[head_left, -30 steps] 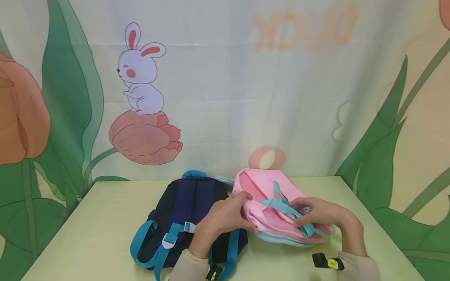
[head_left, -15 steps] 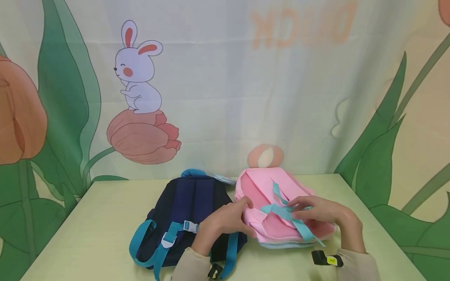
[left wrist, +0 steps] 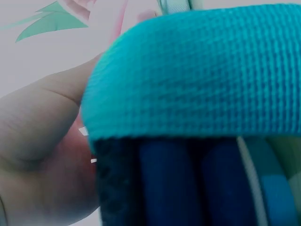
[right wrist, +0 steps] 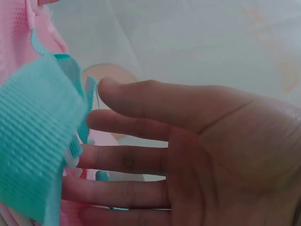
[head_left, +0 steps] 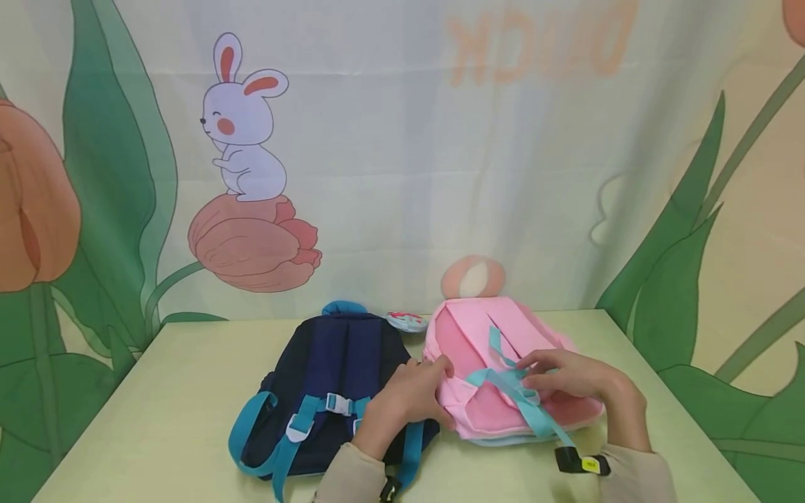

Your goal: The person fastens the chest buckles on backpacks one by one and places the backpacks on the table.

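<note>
A pink backpack (head_left: 503, 342) lies on the table at centre right, its straps side up and pale teal straps (head_left: 528, 405) loose across it. My left hand (head_left: 409, 391) holds its left edge, finger and thumb curled at that side. In the left wrist view a broad teal strap hides the fingertips. My right hand (head_left: 572, 377) hovers over the backpack's right part, fingertips right at the teal straps. The right wrist view shows this hand's fingers extended, thumb apart, beside a strap. A navy backpack (head_left: 346, 349) lies to the left, under my left forearm.
The navy backpack's bright blue straps (head_left: 251, 433) loop out over the table (head_left: 157, 391). A small colourful round item (head_left: 407, 321) lies between the backpacks at the back. A printed curtain (head_left: 377, 175) with a rabbit and flowers hangs behind the table.
The pink backpack has shifted slightly right and lies flatter. My right hand's fingers have loosened from the teal strap, which has dropped lower. The colourful round item shows more.
</note>
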The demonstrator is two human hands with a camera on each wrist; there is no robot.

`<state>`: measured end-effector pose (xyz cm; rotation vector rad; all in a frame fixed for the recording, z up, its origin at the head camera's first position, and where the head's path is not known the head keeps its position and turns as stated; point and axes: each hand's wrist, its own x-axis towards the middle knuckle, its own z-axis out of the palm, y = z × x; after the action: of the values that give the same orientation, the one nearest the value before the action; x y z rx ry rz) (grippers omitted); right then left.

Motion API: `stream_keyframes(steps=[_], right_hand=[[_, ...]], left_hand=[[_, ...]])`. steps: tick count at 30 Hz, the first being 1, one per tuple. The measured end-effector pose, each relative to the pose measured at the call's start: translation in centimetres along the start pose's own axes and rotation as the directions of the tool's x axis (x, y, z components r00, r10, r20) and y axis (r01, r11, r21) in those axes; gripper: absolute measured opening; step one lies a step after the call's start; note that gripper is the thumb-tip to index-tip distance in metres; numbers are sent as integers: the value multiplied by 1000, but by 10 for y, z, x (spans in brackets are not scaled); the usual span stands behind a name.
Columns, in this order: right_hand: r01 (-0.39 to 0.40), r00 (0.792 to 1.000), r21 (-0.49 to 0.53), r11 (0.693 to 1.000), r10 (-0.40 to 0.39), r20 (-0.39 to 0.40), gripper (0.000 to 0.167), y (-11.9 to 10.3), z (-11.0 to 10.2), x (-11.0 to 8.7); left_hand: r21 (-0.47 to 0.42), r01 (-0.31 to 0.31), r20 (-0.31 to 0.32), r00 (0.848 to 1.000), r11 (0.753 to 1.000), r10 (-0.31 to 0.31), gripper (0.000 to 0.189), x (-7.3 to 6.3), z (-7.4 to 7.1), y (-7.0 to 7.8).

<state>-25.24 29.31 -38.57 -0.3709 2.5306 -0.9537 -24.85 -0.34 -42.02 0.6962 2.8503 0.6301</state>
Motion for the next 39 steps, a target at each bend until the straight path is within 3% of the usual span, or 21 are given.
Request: stream_keyframes(steps=[6, 12, 15, 21, 31, 39], right_hand=[[37, 999, -32, 999, -37, -18, 44, 2, -1, 2], [52, 995, -63, 997, -57, -84, 41, 0, -5, 4], [68, 992, -51, 996, -73, -106, 40, 1, -8, 5], [107, 978, -45, 993, -113, -177, 38, 3, -11, 5], [99, 954, -106, 989, -125, -271, 34, 4, -11, 6], [69, 956, -99, 993, -94, -278, 36, 10, -12, 5]], left_hand=[[84, 15, 6, 1000, 996, -16, 72, -1, 0, 5], [25, 34, 41, 999, 999, -35, 70, -8, -12, 7], [14, 32, 18, 999, 999, -32, 68, -10, -18, 9], [46, -35, -41, 998, 998, 37, 59, -5, -19, 16], [26, -147, -35, 988, 989, 148, 51, 15, -17, 31], [76, -222, -46, 973, 972, 226, 48, 34, -17, 47]])
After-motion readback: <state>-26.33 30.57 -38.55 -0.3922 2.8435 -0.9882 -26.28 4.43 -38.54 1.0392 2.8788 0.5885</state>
